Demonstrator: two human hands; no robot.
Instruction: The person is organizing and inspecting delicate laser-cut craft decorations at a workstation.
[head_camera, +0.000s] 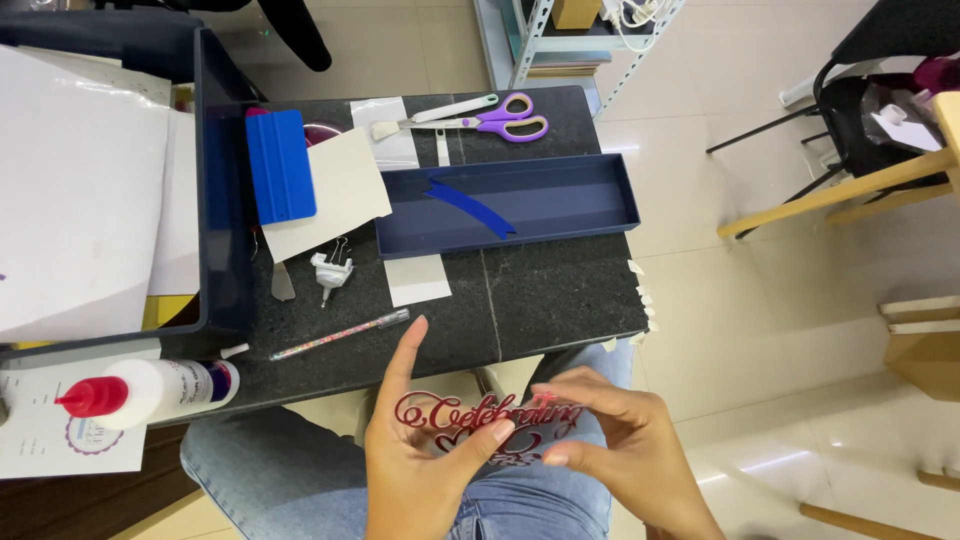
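Both my hands hold a shiny red cut-out of looping script letters above my lap, in front of the dark stone table. My left hand supports it from below, thumb pressed on its lower middle, fingers raised behind the left end. My right hand pinches the right end between thumb and fingertips. My jeans show beneath.
On the table lie a shallow navy tray with a blue strip, purple-handled scissors, a blue squeegee, a binder clip, a speckled pen and a red-capped glue bottle. Paper sheets sit in a box at left.
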